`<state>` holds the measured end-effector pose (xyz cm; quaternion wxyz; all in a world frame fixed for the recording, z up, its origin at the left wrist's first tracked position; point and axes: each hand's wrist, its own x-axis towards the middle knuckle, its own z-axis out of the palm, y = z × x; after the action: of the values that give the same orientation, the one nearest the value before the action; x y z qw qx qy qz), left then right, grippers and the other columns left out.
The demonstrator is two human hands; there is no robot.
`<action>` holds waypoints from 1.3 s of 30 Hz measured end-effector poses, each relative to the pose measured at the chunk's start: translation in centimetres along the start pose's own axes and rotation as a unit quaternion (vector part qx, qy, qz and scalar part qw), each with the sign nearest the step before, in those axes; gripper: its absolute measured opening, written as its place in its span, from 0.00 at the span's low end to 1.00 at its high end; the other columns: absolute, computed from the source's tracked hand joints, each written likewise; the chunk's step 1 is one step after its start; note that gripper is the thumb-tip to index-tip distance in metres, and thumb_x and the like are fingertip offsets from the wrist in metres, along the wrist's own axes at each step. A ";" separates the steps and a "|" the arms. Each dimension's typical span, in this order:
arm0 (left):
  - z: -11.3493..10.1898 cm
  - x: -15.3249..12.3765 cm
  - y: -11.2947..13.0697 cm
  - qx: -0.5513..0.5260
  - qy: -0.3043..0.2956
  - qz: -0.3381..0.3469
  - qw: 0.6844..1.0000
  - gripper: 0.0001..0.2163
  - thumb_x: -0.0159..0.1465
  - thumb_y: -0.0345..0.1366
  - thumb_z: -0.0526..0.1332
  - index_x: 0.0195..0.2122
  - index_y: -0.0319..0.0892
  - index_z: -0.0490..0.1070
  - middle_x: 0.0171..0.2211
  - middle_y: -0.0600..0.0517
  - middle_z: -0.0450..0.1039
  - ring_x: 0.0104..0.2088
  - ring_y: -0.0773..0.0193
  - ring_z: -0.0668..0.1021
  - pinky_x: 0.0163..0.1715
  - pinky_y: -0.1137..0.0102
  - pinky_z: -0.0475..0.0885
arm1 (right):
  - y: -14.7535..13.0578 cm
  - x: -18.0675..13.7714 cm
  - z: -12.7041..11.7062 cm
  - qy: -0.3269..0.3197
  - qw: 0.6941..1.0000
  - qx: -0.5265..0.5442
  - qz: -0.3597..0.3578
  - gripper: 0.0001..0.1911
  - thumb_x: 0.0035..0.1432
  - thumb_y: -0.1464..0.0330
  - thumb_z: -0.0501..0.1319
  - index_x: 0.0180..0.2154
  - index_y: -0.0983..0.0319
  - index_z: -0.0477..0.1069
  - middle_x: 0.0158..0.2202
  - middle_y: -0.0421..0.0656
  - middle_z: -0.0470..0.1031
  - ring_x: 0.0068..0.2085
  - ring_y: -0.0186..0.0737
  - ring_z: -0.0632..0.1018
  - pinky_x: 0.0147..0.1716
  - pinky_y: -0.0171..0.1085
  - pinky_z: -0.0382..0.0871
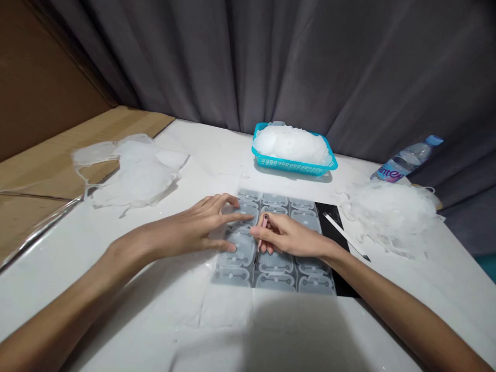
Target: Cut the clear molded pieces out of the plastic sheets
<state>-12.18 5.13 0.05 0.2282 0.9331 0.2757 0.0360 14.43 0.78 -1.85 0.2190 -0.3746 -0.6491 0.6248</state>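
Note:
A translucent sheet (pixel 276 281) with rows of rounded pale shapes lies on a dark mat (pixel 329 217) on the white table. My left hand (pixel 201 222) rests on the sheet's left side, fingers spread, thumb and fingertips against the shapes. My right hand (pixel 284 235) grips a slim pink pen-like tool (pixel 264 227), which points down at the sheet between the left and middle columns. What kind of tip it has is too small to tell. A white strip with a dark end (pixel 346 236) lies across the mat, right of my right hand.
A blue basket (pixel 294 166) heaped with white translucent pieces stands at the back. Crumpled white film (pixel 132 173) lies at the left by cardboard (pixel 58 150). At the right, a pile of film scraps (pixel 391 212) sits before a tilted water bottle (pixel 406 160). Grey curtain (pixel 174 62) hangs behind.

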 end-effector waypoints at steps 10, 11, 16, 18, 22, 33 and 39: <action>2.0 0.9 2.7 -0.082 -0.063 -0.020 0.994 0.37 0.62 0.62 0.66 0.66 0.46 0.67 0.62 0.40 0.70 0.62 0.43 0.72 0.59 0.59 0.68 | 0.6 -0.3 -1.2 -0.031 0.999 0.018 -0.008 0.23 0.69 0.46 0.58 0.38 0.60 0.67 0.31 0.38 0.74 0.29 0.34 0.74 0.28 0.35 0.69; 2.1 0.9 2.7 -0.068 -0.070 -0.020 0.995 0.37 0.62 0.62 0.65 0.67 0.46 0.66 0.66 0.39 0.67 0.65 0.40 0.69 0.62 0.57 0.65 | 0.7 -0.3 -1.4 -0.032 0.999 0.022 -0.003 0.24 0.69 0.45 0.58 0.37 0.60 0.66 0.30 0.38 0.73 0.28 0.34 0.73 0.28 0.35 0.69; 1.5 0.7 3.0 -0.084 -0.102 0.022 0.991 0.18 0.69 0.52 0.65 0.56 0.52 0.76 0.59 0.46 0.73 0.64 0.46 0.71 0.61 0.60 0.66 | 0.7 -0.7 -1.1 -0.005 1.000 -0.007 -0.007 0.23 0.69 0.46 0.58 0.37 0.60 0.66 0.31 0.38 0.74 0.30 0.34 0.73 0.31 0.36 0.68; 1.4 0.7 2.9 -0.093 -0.085 0.017 0.992 0.19 0.68 0.54 0.65 0.55 0.52 0.78 0.61 0.46 0.72 0.64 0.45 0.70 0.61 0.59 0.67 | 0.3 -1.0 -0.6 0.002 0.999 -0.031 -0.015 0.22 0.71 0.47 0.57 0.38 0.60 0.67 0.33 0.39 0.76 0.33 0.35 0.75 0.35 0.37 0.69; 1.9 0.8 2.5 -0.090 -0.080 -0.012 0.993 0.30 0.64 0.61 0.65 0.63 0.53 0.73 0.69 0.44 0.63 0.68 0.41 0.66 0.64 0.53 0.63 | -0.1 -1.4 0.2 -0.002 0.999 -0.045 -0.020 0.21 0.72 0.49 0.55 0.39 0.59 0.67 0.36 0.41 0.79 0.39 0.39 0.79 0.42 0.38 0.70; 2.3 1.4 1.8 -0.090 -0.066 0.053 0.992 0.25 0.64 0.53 0.69 0.58 0.46 0.75 0.48 0.46 0.72 0.53 0.50 0.74 0.54 0.63 0.69 | 0.3 -1.6 0.3 0.012 0.999 -0.035 -0.024 0.20 0.71 0.49 0.58 0.38 0.59 0.66 0.33 0.39 0.76 0.37 0.38 0.78 0.39 0.37 0.69; 2.4 1.3 1.6 -0.105 -0.056 0.044 0.992 0.26 0.63 0.54 0.70 0.58 0.46 0.75 0.51 0.45 0.72 0.55 0.48 0.74 0.56 0.62 0.68 | 0.0 -1.6 0.4 -0.001 0.999 -0.047 -0.022 0.20 0.71 0.49 0.57 0.38 0.59 0.69 0.32 0.38 0.74 0.36 0.37 0.77 0.38 0.36 0.68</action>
<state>-9.84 3.66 -1.41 0.3379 0.9159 0.2156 0.0222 15.13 -0.75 -1.64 0.2141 -0.3697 -0.6858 0.5892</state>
